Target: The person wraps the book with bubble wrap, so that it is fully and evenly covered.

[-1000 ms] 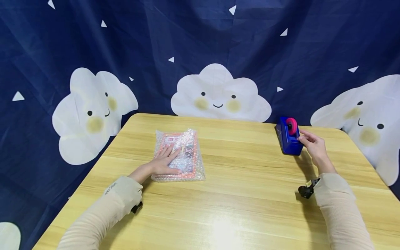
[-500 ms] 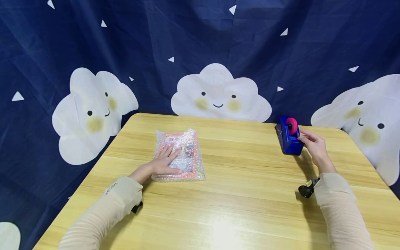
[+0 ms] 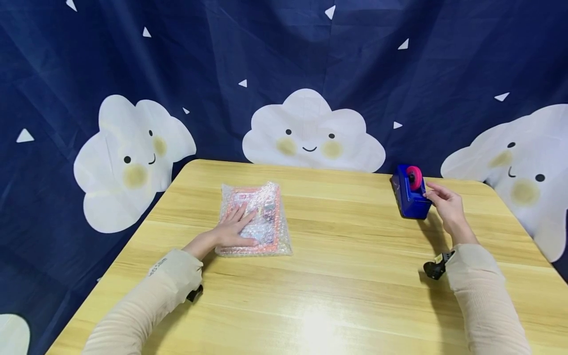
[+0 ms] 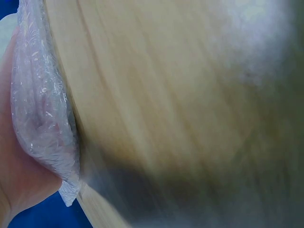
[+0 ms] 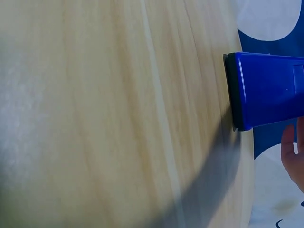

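On the left of the table lies a flat, red-bordered item in a clear bubble-wrap pouch (image 3: 271,231). My left hand (image 3: 230,233) rests on top of it, fingers spread. In the left wrist view, the crinkled pouch (image 4: 45,109) covers part of that hand (image 4: 28,180). A blue tape dispenser (image 3: 414,209) with a pink-cored roll (image 3: 414,178) stands at the back right. My right hand (image 3: 449,209) is at its near, cutting end, thumb and index finger pinching the tape's end, which barely shows. The right wrist view has the dispenser (image 5: 270,90) with fingertips (image 5: 288,145) beside it.
A wooden table (image 3: 346,276) runs back to a dark blue curtain (image 3: 213,59) printed with white clouds. Small black wrist cameras hang under both sleeves, the right one (image 3: 437,267) close above the tabletop.
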The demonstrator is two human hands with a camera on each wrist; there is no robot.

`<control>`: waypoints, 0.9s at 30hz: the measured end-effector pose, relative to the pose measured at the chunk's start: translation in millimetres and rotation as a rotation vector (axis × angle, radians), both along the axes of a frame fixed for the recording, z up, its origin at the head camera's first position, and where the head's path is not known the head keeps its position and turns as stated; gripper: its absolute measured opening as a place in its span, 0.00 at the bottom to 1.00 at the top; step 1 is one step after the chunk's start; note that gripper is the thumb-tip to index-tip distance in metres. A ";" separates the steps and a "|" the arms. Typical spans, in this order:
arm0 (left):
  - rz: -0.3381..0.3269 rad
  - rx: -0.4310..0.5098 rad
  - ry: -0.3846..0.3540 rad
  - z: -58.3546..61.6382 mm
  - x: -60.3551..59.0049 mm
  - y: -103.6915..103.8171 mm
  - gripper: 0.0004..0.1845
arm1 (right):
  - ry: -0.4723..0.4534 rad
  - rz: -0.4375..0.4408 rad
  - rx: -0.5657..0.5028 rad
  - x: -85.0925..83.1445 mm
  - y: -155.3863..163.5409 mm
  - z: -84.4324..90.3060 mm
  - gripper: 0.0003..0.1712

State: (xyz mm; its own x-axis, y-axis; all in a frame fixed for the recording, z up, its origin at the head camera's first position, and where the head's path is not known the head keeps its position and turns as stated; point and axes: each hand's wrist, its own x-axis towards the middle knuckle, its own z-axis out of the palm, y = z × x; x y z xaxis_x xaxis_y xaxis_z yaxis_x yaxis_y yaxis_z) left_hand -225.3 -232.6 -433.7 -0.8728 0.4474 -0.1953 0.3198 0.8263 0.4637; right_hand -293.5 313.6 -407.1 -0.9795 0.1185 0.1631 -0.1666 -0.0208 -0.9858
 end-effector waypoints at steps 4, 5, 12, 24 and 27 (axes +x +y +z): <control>-0.001 -0.019 0.001 -1.0 -0.7 -0.6 0.51 | 0.012 -0.033 0.037 0.8 1.9 -0.7 0.24; -0.002 -0.023 0.002 -1.2 -0.7 -0.6 0.51 | 0.010 -0.038 0.051 1.2 2.6 -0.7 0.24; -0.002 -0.027 0.005 -0.1 -0.2 0.0 0.51 | -0.017 -0.046 0.179 5.7 5.4 2.0 0.22; -0.001 -0.011 0.002 0.1 -0.2 -0.3 0.51 | -0.060 0.000 -0.038 6.2 8.3 5.3 0.25; 0.000 -0.017 0.004 -0.5 -0.3 0.0 0.51 | -0.074 0.004 -0.050 6.4 10.1 5.2 0.25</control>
State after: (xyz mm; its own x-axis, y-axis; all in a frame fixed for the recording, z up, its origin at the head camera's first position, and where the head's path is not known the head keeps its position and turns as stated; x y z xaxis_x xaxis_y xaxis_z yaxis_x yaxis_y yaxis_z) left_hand -225.6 -232.6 -434.2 -0.8735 0.4441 -0.1996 0.3216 0.8340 0.4482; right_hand -287.1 323.6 -401.9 -0.9891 0.1203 0.0845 -0.0935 -0.0709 -0.9931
